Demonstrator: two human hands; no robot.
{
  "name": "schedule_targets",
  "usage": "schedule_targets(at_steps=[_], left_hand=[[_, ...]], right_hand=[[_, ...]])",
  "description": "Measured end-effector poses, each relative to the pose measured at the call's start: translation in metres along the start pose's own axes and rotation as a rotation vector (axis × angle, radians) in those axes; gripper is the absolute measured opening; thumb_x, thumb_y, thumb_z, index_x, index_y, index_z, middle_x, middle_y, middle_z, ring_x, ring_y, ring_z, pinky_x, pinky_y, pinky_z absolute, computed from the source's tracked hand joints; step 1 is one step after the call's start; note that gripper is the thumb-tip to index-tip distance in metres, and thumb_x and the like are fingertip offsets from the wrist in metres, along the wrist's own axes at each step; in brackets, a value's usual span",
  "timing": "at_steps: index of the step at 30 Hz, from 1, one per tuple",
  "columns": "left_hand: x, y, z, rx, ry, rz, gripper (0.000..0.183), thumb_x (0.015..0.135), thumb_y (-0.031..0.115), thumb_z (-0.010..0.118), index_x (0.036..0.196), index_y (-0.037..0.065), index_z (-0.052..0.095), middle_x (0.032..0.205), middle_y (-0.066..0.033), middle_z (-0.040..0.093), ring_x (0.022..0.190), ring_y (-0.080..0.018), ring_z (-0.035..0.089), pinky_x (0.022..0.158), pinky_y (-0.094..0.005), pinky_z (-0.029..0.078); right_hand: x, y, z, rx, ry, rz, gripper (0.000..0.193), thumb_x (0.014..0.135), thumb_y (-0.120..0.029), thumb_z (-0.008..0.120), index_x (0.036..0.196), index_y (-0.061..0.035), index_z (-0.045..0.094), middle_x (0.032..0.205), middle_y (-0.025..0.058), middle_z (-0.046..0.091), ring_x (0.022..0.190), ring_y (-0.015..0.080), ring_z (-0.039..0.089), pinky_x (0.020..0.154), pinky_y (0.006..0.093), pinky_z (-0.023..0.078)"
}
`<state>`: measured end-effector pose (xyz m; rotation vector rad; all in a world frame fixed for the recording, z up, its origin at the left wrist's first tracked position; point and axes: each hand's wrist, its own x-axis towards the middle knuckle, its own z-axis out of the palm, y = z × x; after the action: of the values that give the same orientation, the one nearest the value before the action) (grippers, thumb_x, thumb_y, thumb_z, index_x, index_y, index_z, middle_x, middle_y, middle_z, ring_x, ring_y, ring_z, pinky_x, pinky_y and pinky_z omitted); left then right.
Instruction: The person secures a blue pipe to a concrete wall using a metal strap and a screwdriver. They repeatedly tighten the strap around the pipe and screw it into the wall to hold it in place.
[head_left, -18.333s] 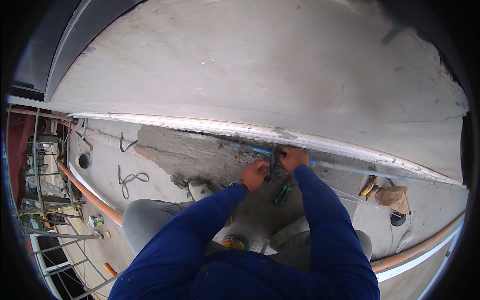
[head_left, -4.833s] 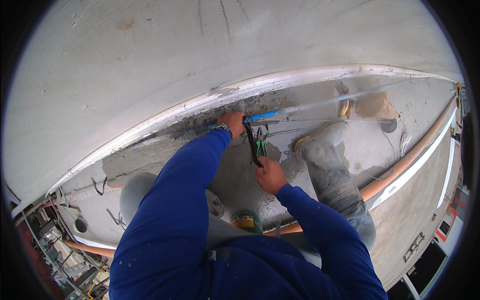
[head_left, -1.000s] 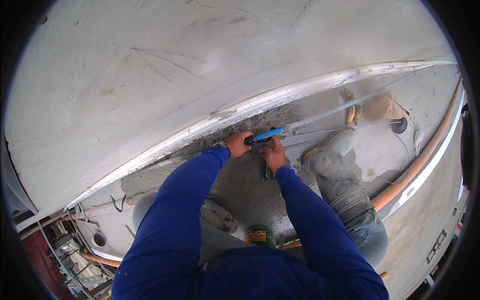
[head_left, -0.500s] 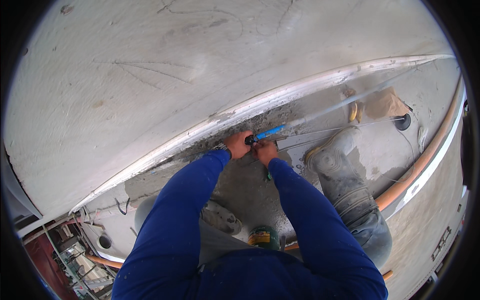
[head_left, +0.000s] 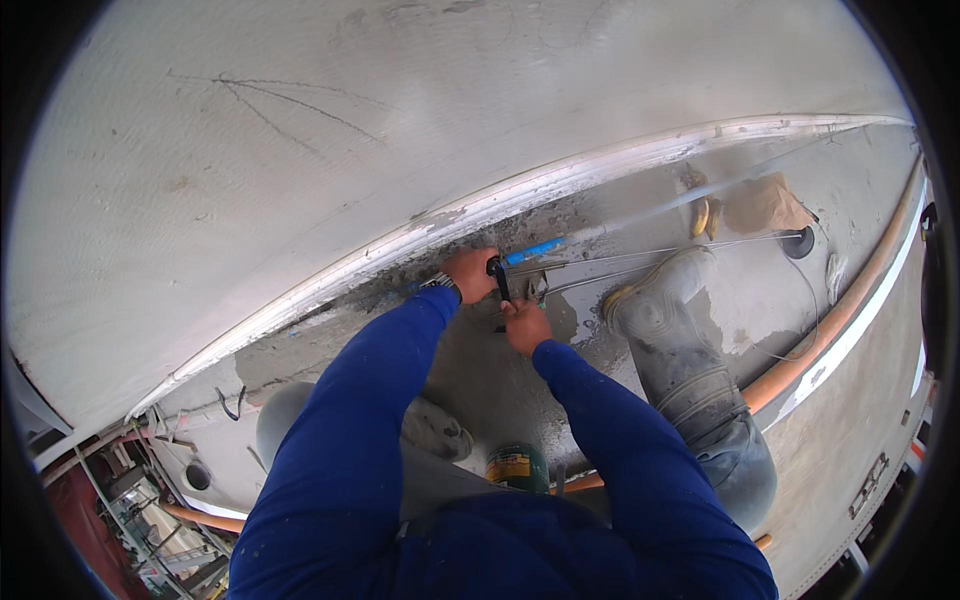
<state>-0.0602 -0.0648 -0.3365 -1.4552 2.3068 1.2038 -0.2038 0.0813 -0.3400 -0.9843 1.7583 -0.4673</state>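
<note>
My left hand [head_left: 470, 275], with a metal-banded watch at the wrist, closes round the black end of a blue tube [head_left: 535, 252]. A black handle [head_left: 503, 283] sticks down from that end, and my right hand [head_left: 526, 326] grips its lower part. From the blue tube a long, pale tube [head_left: 660, 208] runs on toward the upper right. Beside my right hand lies a small metal piece [head_left: 537, 288], partly hidden. Thin metal rods [head_left: 665, 258] stretch from near there to a round black disc [head_left: 797, 242].
A large grey panel [head_left: 290, 200] rises behind a white ridged strip [head_left: 590, 172]. My boot [head_left: 655, 300] stands to the right, near a brown paper piece [head_left: 765, 205] and yellow objects [head_left: 706, 217]. A green can [head_left: 518, 466] sits between my legs. An orange pipe [head_left: 850, 310] edges the right side.
The black handle now shows plainly, hanging down from the blue tube. My right hand has moved down and slightly left onto it. My left hand stays at the tube's end.
</note>
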Motion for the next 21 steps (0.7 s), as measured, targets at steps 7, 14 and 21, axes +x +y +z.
schedule_targets(at_steps=[7, 14, 21], left_hand=[[0.005, 0.016, 0.001, 0.047, -0.018, -0.025, 0.035, 0.085, 0.019, 0.075, 0.12, 0.012, 0.072, 0.106, -0.0202, 0.076, 0.104, -0.0432, 0.072, 0.089, -0.0542, 0.057], [0.004, 0.019, -0.002, 0.047, -0.04, -0.045, 0.028, 0.087, 0.021, 0.077, 0.114, 0.014, 0.074, 0.106, -0.0188, 0.076, 0.106, -0.0429, 0.072, 0.09, -0.0544, 0.057], [0.006, 0.01, 0.0, 0.033, 0.005, -0.011, 0.028, 0.087, 0.021, 0.077, 0.114, 0.012, 0.073, 0.108, -0.0195, 0.076, 0.106, -0.0432, 0.072, 0.091, -0.0544, 0.057]], right_hand=[[-0.041, -0.02, -0.036, 0.149, -0.007, -0.059, 0.034, 0.108, -0.029, 0.06, 0.096, 0.0016, 0.068, 0.084, 0.029, 0.067, 0.085, 0.0523, 0.067, 0.075, 0.0544, 0.051], [-0.067, -0.034, -0.052, 0.041, -0.023, -0.169, 0.032, 0.105, -0.025, 0.061, 0.09, 0.0027, 0.064, 0.081, 0.0314, 0.064, 0.083, 0.0554, 0.064, 0.073, 0.0581, 0.05], [-0.085, -0.053, -0.062, 0.021, -0.066, -0.242, 0.033, 0.106, -0.023, 0.059, 0.085, 0.003, 0.06, 0.079, 0.0322, 0.063, 0.082, 0.0566, 0.062, 0.071, 0.0605, 0.047]])
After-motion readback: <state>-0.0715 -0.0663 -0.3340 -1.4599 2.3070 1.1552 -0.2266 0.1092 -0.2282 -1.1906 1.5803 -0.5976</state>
